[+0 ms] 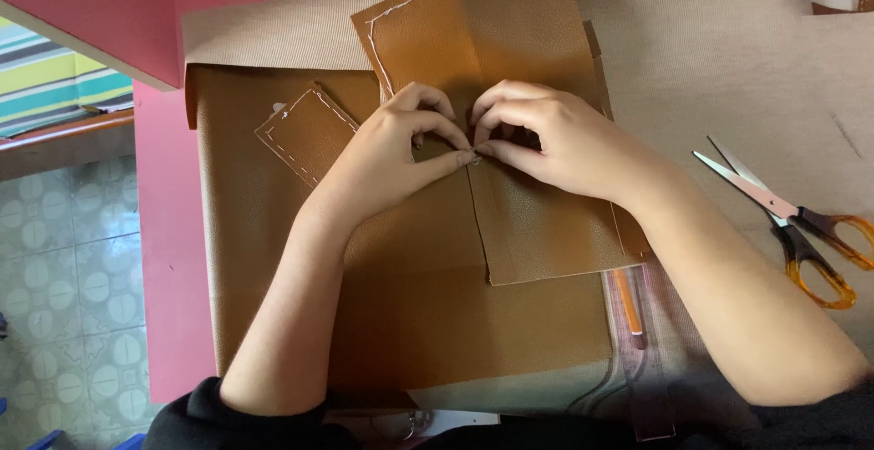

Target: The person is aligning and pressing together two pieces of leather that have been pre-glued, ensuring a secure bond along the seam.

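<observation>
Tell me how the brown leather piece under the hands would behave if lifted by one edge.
The brown leather piece probably bends rather than stays flat: it already holds a fold line. Likely light, being thin. Its grained surface should resist sliding under the left hand and right hand.

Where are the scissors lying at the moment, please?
In the head view, the scissors lie open at the far right on the beige fabric, just beyond the right forearm, orange handles toward the edge.

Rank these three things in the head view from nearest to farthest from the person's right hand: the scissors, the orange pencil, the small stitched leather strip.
From the right hand:
1. Orange pencil, below the hand, near the body.
2. Small stitched leather strip, across on the left.
3. Scissors, out at the table's right edge.
</observation>
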